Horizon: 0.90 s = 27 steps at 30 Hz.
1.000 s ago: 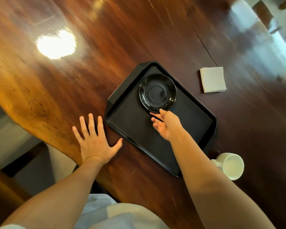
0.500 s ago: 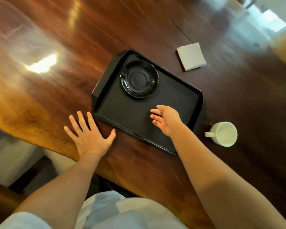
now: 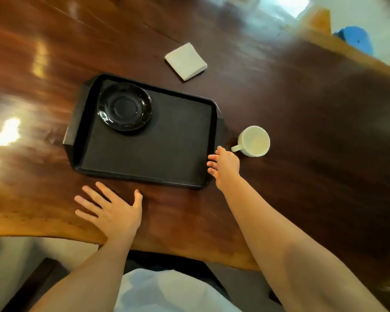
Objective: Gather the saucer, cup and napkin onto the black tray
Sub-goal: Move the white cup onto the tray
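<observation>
Right hand (image 3: 225, 167), grip open and empty, reaches for the white cup (image 3: 254, 141) on the desk right of the black tray (image 3: 149, 154) — light, breakable ceramic, best pinched by its near-left handle.

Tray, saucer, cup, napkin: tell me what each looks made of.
Tray: likely plastic, matte black, moulded rim and handles.
Saucer: probably glazed ceramic or glass, glossy black with sharp highlights.
Cup: looks like ceramic, smooth off-white.
Napkin: seemingly folded paper, dull white, layered edges; could be cloth.
</observation>
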Available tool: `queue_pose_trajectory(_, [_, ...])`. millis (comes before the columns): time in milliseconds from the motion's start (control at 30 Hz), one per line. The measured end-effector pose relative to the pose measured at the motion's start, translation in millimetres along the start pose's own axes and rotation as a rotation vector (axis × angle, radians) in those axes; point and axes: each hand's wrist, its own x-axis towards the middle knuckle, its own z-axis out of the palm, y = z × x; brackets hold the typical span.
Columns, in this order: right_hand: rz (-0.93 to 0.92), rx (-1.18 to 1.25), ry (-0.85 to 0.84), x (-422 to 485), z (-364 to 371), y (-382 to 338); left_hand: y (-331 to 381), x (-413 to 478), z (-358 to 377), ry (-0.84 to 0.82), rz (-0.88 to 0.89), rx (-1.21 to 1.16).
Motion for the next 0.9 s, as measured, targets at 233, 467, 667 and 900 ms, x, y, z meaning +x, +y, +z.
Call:
queue_pose_trajectory(233, [0.062,0.209,0.054,17.2,-43.7,-6.8,27.0,-29.4,15.9,-0.031,0.030,0.024])
queue_pose_trajectory(467, [0.097,0.424,0.026,36.1,-56.7,-14.2,25.6,-28.2,30.2,0.038,0.021,0.030])
queue_pose_trajectory(667, [0.116,0.536,0.004,43.2,-59.4,-8.8,23.1,-28.6,34.3,0.066,0.028,0.000])
queue_pose_trajectory(900, [0.101,0.633,-0.095,53.1,-64.1,-5.7,24.1,-29.2,36.0,0.085,0.034,-0.032])
